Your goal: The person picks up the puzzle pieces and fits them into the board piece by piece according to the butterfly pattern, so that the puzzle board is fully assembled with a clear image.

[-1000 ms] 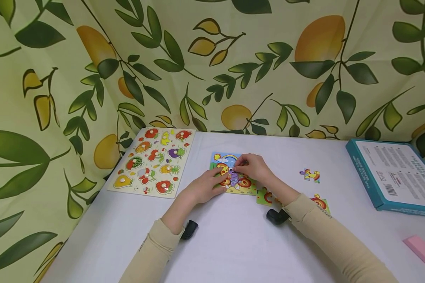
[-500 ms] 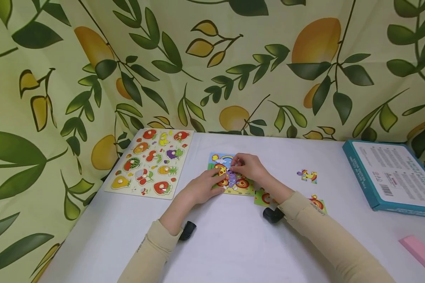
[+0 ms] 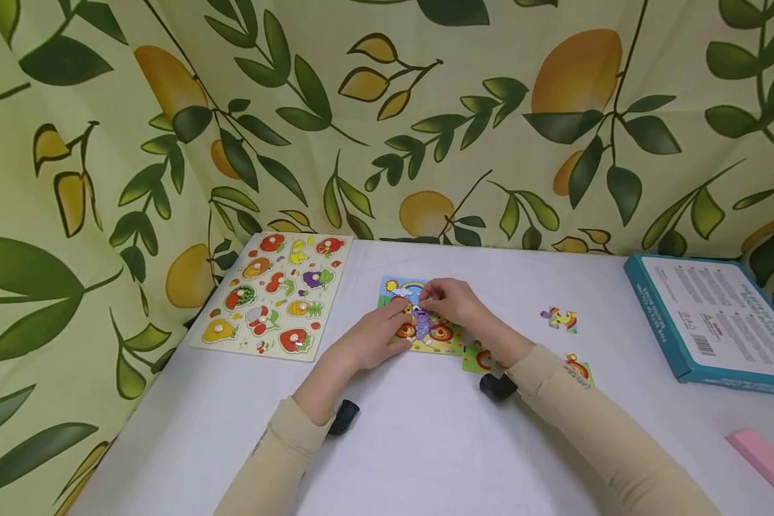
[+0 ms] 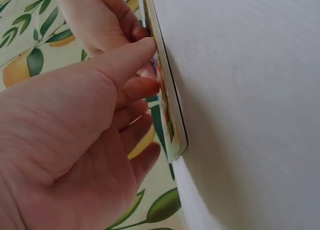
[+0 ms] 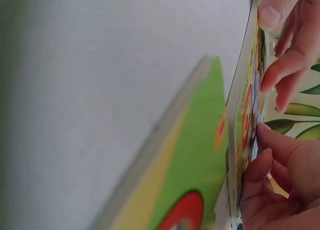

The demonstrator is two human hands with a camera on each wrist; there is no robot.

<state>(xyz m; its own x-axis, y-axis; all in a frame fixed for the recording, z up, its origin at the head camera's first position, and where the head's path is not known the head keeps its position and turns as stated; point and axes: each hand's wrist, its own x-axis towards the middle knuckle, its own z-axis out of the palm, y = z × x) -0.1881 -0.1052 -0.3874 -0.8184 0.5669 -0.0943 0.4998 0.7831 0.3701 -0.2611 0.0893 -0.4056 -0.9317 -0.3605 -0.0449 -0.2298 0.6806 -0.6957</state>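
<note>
A jigsaw puzzle (image 3: 448,347) with a purple butterfly and a rainbow lies on the white table. My left hand (image 3: 365,341) rests at its left side, the thumb on the near edge and the fingers reaching over the picture. From the right, my right hand (image 3: 459,305) pinches a small puzzle piece against the upper middle of the picture; its fingers hide most of that piece. In the right wrist view, the thumb and forefinger of the right hand (image 5: 287,182) meet at the puzzle's surface. A loose green puzzle piece (image 3: 476,358) lies by the puzzle's lower right corner.
Further puzzle pieces, one yellow (image 3: 562,319) and one red and green (image 3: 580,371), lie to the right. A fruit peg board (image 3: 274,294) stands at the left. A teal box (image 3: 716,322) and a pink block (image 3: 762,460) are at the right. Leafy cloth hangs behind.
Both hands stay at the puzzle with only slight finger shifts. The left fingers have moved a little up the picture. The whole view has shifted slightly.
</note>
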